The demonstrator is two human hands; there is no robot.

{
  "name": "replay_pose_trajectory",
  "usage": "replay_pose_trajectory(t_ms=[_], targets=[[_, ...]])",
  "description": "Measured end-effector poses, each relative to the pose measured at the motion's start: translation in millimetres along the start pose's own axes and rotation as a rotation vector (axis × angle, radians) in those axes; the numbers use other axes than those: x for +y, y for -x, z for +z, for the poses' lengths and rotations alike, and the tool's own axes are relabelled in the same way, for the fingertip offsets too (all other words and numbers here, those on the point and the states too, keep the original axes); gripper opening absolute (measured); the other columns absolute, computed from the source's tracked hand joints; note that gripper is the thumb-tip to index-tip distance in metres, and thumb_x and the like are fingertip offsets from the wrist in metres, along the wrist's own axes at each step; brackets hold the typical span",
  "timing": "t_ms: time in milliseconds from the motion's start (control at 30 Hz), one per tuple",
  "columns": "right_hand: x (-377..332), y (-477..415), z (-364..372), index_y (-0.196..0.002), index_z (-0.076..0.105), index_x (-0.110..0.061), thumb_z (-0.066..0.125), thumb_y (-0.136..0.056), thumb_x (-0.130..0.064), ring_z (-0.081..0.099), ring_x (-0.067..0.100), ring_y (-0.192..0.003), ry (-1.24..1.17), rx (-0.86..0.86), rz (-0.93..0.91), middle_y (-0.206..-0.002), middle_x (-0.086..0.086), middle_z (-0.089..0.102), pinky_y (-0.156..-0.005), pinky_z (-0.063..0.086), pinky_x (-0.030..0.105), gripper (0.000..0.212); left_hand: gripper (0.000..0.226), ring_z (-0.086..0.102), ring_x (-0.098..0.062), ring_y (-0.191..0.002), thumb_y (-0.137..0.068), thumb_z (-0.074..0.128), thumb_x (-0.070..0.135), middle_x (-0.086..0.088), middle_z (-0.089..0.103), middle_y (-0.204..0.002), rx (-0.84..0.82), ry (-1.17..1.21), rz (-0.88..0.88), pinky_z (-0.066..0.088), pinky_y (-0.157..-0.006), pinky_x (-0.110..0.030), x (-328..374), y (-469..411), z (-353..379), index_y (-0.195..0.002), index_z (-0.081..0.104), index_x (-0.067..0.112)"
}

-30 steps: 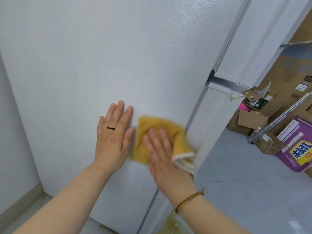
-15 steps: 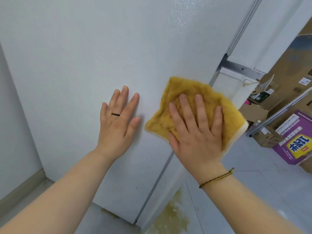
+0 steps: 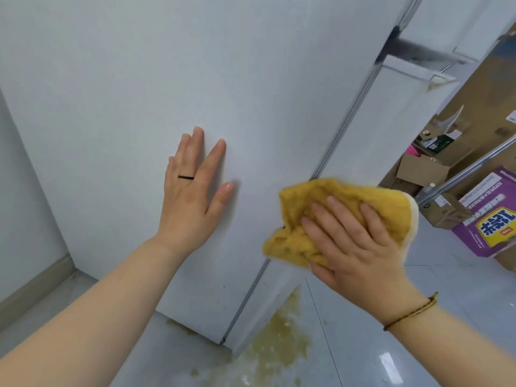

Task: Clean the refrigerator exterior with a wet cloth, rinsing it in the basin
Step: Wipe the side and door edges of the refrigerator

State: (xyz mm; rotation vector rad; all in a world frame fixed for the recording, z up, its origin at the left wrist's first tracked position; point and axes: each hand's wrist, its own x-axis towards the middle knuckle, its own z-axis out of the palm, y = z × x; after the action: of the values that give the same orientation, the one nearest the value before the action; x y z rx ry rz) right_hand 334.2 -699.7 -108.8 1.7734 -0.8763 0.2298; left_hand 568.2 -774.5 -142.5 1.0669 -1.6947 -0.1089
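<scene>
Right fingers (image 3: 339,216): four, spread and nearly straight, laid flat across the yellow cloth (image 3: 315,196) and pressing it; no curl round it; thumb lies at the cloth's lower edge, partly hidden by the fabric. Right hand (image 3: 360,244): back of the hand toward the camera; thin dark cord bracelet (image 3: 410,311) at the wrist.

Cloth: bunched and creased under the fingers, with a pale edge along its right side; pressed against the refrigerator (image 3: 251,93) at the vertical front corner of the white side panel, on the lower part of the cabinet; its right part reaches past that corner toward the door side.

Left fingers (image 3: 212,157): straight, slightly apart, tips on the panel; thumb out to the side; holding nothing. Left hand (image 3: 192,196): palm flat on the side panel, well left of the cloth and not touching it; thin dark ring (image 3: 185,177) on one finger.

Refrigerator: white, fills the upper left of the view; a grey gap shows between door sections at upper right.

Surroundings: pale tiled floor (image 3: 446,317); a yellowish-brown wet stain (image 3: 279,344) on the tiles at the foot of the front corner; cardboard boxes (image 3: 421,170) and a purple printed box (image 3: 485,219) to the right; a grey metal rail (image 3: 469,169) slants across in front of them; a wall (image 3: 22,191) with a beige skirting at far left.
</scene>
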Motion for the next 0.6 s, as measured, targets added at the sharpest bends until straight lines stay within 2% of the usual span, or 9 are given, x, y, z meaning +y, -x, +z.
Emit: replay_pose_trajectory(t_ms=[100,167,233,300,400,433,467,533,600], targets=[[-34.3,14.7,17.3,-0.113,0.051,-0.013,0.048,-0.078,-0.032,0.023,0.022,-0.128,-0.069,0.018,0.088,-0.125,0.004,0.044,-0.116,0.005,0.041,0.04,0.06,0.001,-0.003,-0.135,-0.088,0.036,0.046,0.0,0.004,-0.145,-0.037,0.026,-0.068,-0.001,-0.11,-0.009,-19.6,26.2,4.6,-0.14,0.025,0.018],[-74.7,47.4,36.0,-0.114,0.05,-0.013,0.036,-0.086,-0.025,0.021,0.023,-0.13,-0.123,-0.084,0.056,-0.125,0.004,0.043,-0.116,0.004,0.04,0.033,0.06,-0.002,0.004,-0.133,-0.084,0.033,0.049,0.007,0.0,-0.145,-0.106,0.027,-0.137,0.002,-0.11,-0.011,-31.8,46.0,5.9,-0.137,0.017,0.027],[-115.9,92.1,54.4,-0.122,0.044,-0.01,0.023,-0.088,-0.016,0.011,0.032,-0.138,-0.117,-0.249,-0.083,-0.13,0.005,0.039,-0.115,0.001,0.043,0.04,0.06,-0.005,0.01,-0.131,-0.079,0.029,0.055,0.015,-0.007,-0.144,-0.188,0.026,-0.204,0.006,-0.11,-0.021,-40.7,67.5,7.9,-0.133,0.012,0.036],[-146.6,121.6,66.0,-0.13,0.034,-0.005,0.035,-0.08,-0.018,-0.006,0.043,-0.139,-0.077,-0.438,-0.27,-0.135,0.008,0.033,-0.115,-0.005,0.05,0.052,0.062,-0.01,0.013,-0.129,-0.076,0.026,0.06,0.018,-0.011,-0.143,-0.27,0.003,-0.209,0.008,-0.11,-0.025,-44.2,82.4,12.8,-0.132,0.008,0.04],[-168.6,122.8,62.1,-0.13,0.047,-0.008,0.059,-0.071,-0.044,-0.006,0.038,-0.14,-0.088,-0.724,-0.348,-0.138,0.008,0.043,-0.114,-0.001,0.049,0.07,0.065,-0.014,0.015,-0.127,-0.074,0.024,0.062,0.02,-0.016,-0.141,-0.292,-0.015,-0.221,0.003,-0.108,-0.021,-46.4,93.3,22.1,-0.131,0.003,0.041],[-170.7,122.2,59.7,-0.131,0.047,-0.007,0.053,-0.076,-0.055,-0.007,0.032,-0.141,-0.108,-0.709,-0.313,-0.141,0.007,0.041,-0.113,0.002,0.045,0.073,0.065,-0.015,0.014,-0.128,-0.074,0.023,0.062,0.02,-0.016,-0.141,-0.283,-0.014,-0.226,0.002,-0.108,-0.019,-45.3,93.6,24.0,-0.132,0.002,0.04],[-170.9,124.3,55.2,-0.135,0.04,-0.005,0.035,-0.085,-0.06,-0.009,0.026,-0.142,-0.126,-0.67,-0.25,-0.147,0.008,0.033,-0.111,0.004,0.042,0.074,0.066,-0.015,0.013,-0.128,-0.074,0.022,0.061,0.02,-0.016,-0.141,-0.275,-0.007,-0.232,0.0,-0.107,-0.017,-44.2,94.6,26.3,-0.132,0.001,0.039],[-153.8,126.6,45.0,-0.137,0.033,-0.002,0.006,-0.098,-0.044,-0.009,0.02,-0.143,-0.203,-0.601,-0.133,-0.149,0.006,0.024,-0.114,0.002,0.036,0.063,0.066,-0.014,0.011,-0.129,-0.076,0.021,0.06,0.018,-0.015,-0.142,-0.259,0.007,-0.252,-0.003,-0.107,-0.012,-43.9,96.5,28.7,-0.133,0.0,0.036],[-120.4,114.9,37.2,-0.137,0.031,-0.003,0.005,-0.099,-0.018,-0.007,0.019,-0.143,-0.267,-0.442,-0.099,-0.151,0.005,0.024,-0.117,-0.002,0.034,0.048,0.064,-0.013,0.009,-0.131,-0.081,0.023,0.057,0.013,-0.011,-0.144,-0.247,-0.003,-0.25,-0.007,-0.105,-0.005,-47.2,97.5,30.3,-0.136,0.003,0.031]])
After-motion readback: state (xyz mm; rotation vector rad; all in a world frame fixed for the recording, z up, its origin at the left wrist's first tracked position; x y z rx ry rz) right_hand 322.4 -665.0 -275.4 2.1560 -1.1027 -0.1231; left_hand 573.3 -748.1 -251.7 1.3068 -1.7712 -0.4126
